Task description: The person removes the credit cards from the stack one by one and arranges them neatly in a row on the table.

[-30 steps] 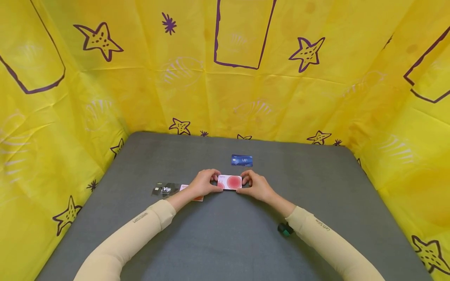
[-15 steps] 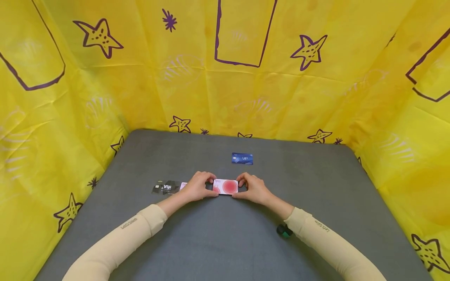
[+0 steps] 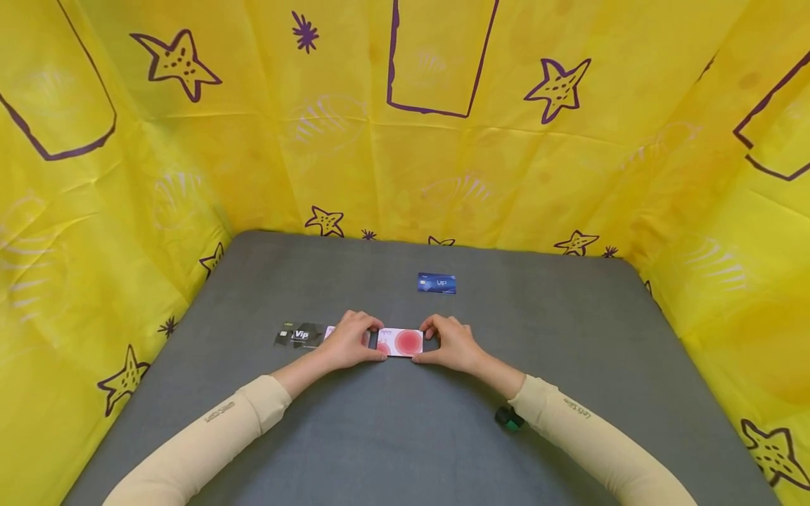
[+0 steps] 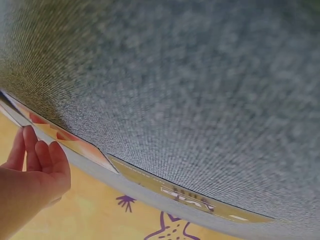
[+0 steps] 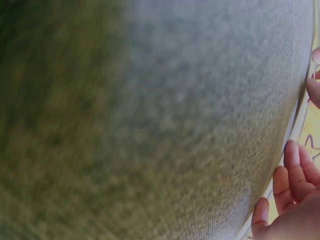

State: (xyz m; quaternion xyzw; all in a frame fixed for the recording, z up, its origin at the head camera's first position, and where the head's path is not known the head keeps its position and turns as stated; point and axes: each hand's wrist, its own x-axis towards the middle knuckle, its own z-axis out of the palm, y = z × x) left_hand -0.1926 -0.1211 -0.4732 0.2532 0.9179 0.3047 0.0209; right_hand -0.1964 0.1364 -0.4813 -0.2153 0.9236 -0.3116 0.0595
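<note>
A pink-and-white card [image 3: 408, 343] with a large red circle lies flat between my two hands, on or just above the grey surface. The left hand [image 3: 346, 343] pinches its left edge between thumb and fingers. At the opposite edge, the right hand [image 3: 452, 344] pinches it the same way. Partly hidden behind the left hand is another pink card [image 3: 329, 332], which adjoins or overlaps a black Vip card [image 3: 296, 335]. In the left wrist view, the left hand [image 4: 40, 172] is near the end of the row with the black card [image 4: 190, 199]. The right wrist view shows the right hand [image 5: 295, 192] at its edge.
A blue VIP card [image 3: 436, 283] lies farther back on the grey cloth-covered table [image 3: 405, 436]. A small black-and-green object [image 3: 508, 419] is at the right cuff. Yellow printed curtains [image 3: 405, 169] enclose the table's back and sides.
Both hands have carried the pink-and-white card left and a little nearer to me, beside the row. The black and blue cards stay in place on the table.
</note>
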